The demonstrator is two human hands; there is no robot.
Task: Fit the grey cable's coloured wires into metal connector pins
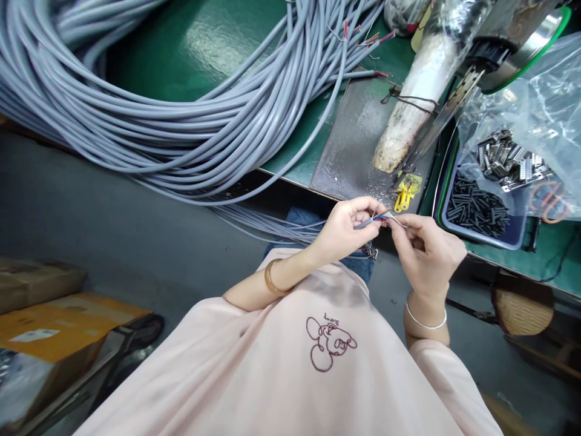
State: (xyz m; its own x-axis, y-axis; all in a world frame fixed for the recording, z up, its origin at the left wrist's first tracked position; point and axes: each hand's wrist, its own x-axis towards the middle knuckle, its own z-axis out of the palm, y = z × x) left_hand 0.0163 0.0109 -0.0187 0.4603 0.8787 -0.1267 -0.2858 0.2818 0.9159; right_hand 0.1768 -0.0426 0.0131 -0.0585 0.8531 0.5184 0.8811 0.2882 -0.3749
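Note:
Just in front of the table's edge, my left hand (347, 227) is closed around the end of a grey cable (363, 224). Thin coloured wires (382, 214), green, orange and blue among them, fan out of that end. My right hand (424, 245) is closed too, its thumb and index finger pinching a thin pale wire (398, 222) from the same cable. The fingertips of both hands are close together. Behind them, a yellow tool (402, 198) lies on a dark board (349, 139) at the table's edge.
A large coil of grey cables (204, 139) covers the left of the green table (218, 45). A white wrapped roll (411, 121) stands over the board. At the right, a blue bin (508, 239) holds black sleeves and metal connectors. Cardboard boxes (63, 327) are at lower left.

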